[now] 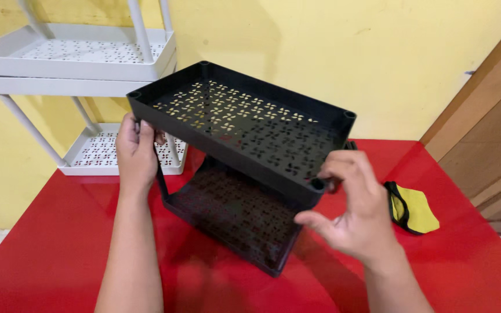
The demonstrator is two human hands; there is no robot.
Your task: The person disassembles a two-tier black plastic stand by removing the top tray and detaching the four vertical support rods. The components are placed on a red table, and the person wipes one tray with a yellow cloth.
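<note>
Black perforated rack (244,124) between hands.

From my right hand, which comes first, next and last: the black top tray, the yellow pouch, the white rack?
1. Black top tray: the right hand pinches its near right corner.
2. Yellow pouch: just to the right, on the red table.
3. White rack: far left, against the wall.

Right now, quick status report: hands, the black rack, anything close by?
Left hand grips black rack top tray's left corner. Right hand pinches its near-right corner. White rack behind, yellow pouch right, both apart.
</note>
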